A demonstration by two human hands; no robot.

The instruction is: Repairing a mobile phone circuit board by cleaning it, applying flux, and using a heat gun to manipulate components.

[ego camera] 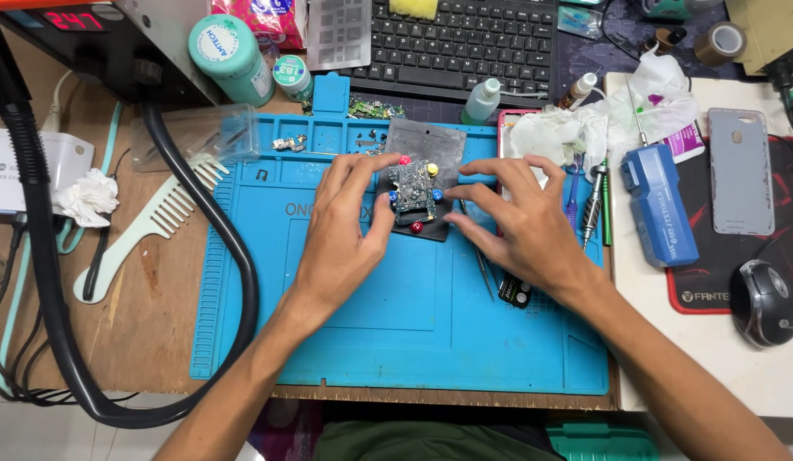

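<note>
My left hand has its fingertips curled narrowly against the left edge of a small green circuit board, touching it without lifting it. My right hand comes in from the other side, index and thumb close together at the board's right edge, by a blue round peg; whether they pinch the peg or only rest on it, I cannot tell. The board lies flat on a dark grey rectangular holder plate, ringed by small coloured round pegs, red, yellow and blue, set close around its edges. The plate sits in the upper middle of a bright blue silicone work mat on the wooden bench.

Just under my right palm, thin metal tweezers lie on the mat. Further right are screwdrivers, a blue boxy hand tool, a grey phone back cover and a black computer mouse. To my left lie a pale green plastic comb and a thick black hose.
</note>
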